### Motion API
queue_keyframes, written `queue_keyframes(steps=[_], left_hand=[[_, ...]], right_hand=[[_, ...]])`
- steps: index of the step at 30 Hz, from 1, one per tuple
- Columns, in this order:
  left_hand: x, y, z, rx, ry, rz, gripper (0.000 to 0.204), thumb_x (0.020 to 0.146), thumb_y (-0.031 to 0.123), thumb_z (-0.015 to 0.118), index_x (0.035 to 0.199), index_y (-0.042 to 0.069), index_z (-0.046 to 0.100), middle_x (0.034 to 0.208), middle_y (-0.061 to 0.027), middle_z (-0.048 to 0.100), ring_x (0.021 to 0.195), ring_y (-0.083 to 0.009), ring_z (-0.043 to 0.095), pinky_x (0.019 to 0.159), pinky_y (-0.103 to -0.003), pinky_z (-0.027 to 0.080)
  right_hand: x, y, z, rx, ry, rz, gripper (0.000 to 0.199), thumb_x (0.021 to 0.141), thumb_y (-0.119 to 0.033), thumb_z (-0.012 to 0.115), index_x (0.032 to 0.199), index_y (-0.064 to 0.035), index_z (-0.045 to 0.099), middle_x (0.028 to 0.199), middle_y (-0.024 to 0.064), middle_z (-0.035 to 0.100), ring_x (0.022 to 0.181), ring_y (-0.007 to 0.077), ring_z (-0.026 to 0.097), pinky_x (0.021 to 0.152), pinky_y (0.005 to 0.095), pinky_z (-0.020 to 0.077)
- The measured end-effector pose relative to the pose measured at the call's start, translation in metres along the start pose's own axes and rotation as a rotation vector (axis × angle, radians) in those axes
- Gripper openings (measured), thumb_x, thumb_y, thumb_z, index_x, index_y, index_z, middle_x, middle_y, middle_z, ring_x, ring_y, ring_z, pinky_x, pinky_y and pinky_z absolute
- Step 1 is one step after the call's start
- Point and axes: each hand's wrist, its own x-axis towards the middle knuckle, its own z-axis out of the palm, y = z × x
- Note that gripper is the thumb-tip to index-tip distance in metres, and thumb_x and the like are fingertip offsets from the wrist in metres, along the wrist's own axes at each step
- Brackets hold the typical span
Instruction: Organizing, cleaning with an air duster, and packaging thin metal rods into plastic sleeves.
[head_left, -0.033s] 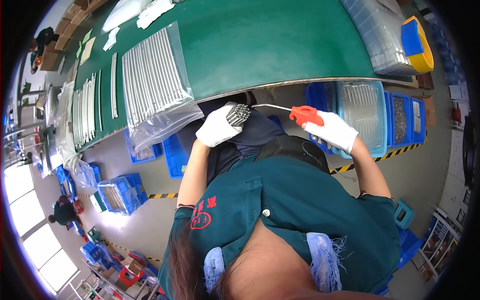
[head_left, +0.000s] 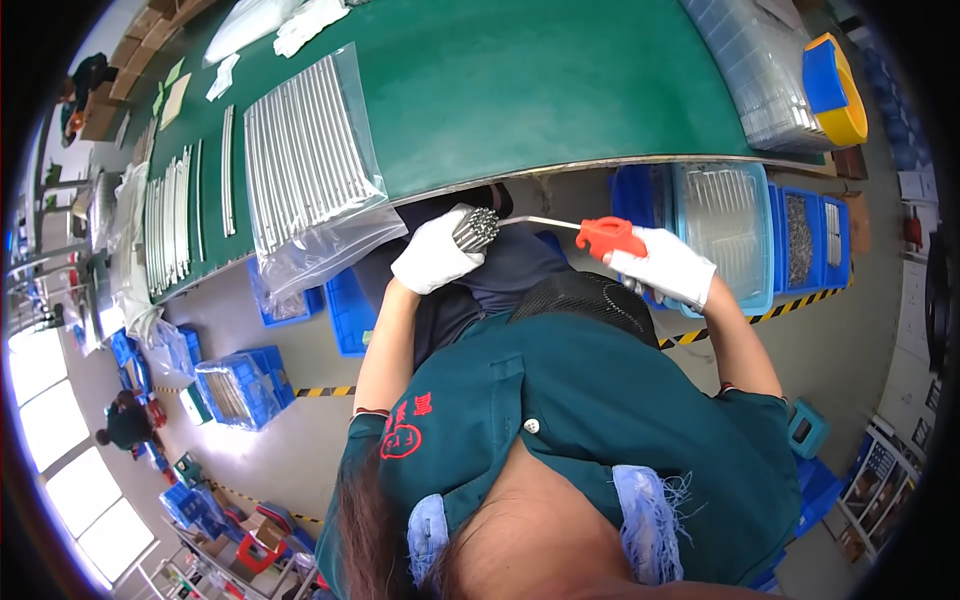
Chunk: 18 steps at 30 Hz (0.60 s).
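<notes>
My left hand, in a white glove, is closed round a bundle of thin metal rods, their ends facing right. My right hand, also gloved in white, grips a red air blow gun. The gun's thin bent metal nozzle reaches left, its tip close to the rod ends; I cannot tell whether they touch. Both hands are just in front of the table edge, above my lap. On the green table, a clear plastic bag holds several long metal rods laid side by side, its mouth hanging over the edge.
More rods lie at the table's left. At its right end are clear plastic trays and a yellow and blue tape roll. Below the table stand a light-blue bin and blue bins. A blue crate is on the floor.
The red air blow gun and its nozzle have shifted very slightly left, toward the rod ends. My left hand and the bundle look almost unmoved.
</notes>
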Motion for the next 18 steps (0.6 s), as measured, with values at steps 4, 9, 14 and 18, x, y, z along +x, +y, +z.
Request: queue_keyframes(steps=[4, 9, 14, 18], left_hand=[[0.002, -0.001, 0.001, 0.074, 0.011, 0.048, 0.03, 0.069, 0.013, 0.067, 0.097, 0.005, 0.059, 0.087, -0.0123, 0.06, 0.081, -0.0316, 0.06, 0.074, -0.036, 0.049], [0.003, -0.002, 0.001, 0.084, -0.024, 0.002, 0.028, 0.069, 0.013, 0.067, 0.095, 0.005, 0.059, 0.087, -0.0126, 0.06, 0.081, -0.0326, 0.059, 0.074, -0.037, 0.049], [0.001, -0.003, 0.001, 0.112, -0.012, 0.057, 0.028, 0.069, 0.014, 0.067, 0.095, 0.006, 0.059, 0.087, -0.0126, 0.06, 0.081, -0.0329, 0.059, 0.074, -0.037, 0.049], [0.002, -0.003, 0.001, 0.082, 0.008, 0.084, 0.028, 0.069, 0.014, 0.067, 0.095, 0.006, 0.059, 0.087, -0.0125, 0.06, 0.081, -0.0327, 0.059, 0.074, -0.037, 0.049]], right_hand=[[-0.002, -0.007, -0.001, -0.077, 0.043, 0.026, 0.038, 0.083, -0.042, 0.065, 0.096, -0.0073, 0.06, 0.068, -0.0012, 0.058, 0.054, 0.007, 0.052, 0.045, 0.0218, 0.0417], [-0.002, 0.001, -0.001, -0.038, 0.036, -0.018, 0.042, 0.082, -0.043, 0.067, 0.101, -0.0058, 0.06, 0.063, -0.0022, 0.054, 0.049, 0.0059, 0.05, 0.042, 0.0208, 0.0389], [-0.009, -0.005, 0.0, -0.06, -0.014, 0.038, 0.041, 0.083, -0.046, 0.064, 0.096, -0.0068, 0.062, 0.067, -0.0016, 0.056, 0.053, 0.0068, 0.051, 0.046, 0.0223, 0.0407], [-0.005, -0.002, 0.001, -0.095, 0.06, -0.027, 0.039, 0.083, -0.044, 0.065, 0.095, -0.007, 0.061, 0.067, -0.0015, 0.057, 0.053, 0.0068, 0.051, 0.045, 0.0226, 0.0411]])
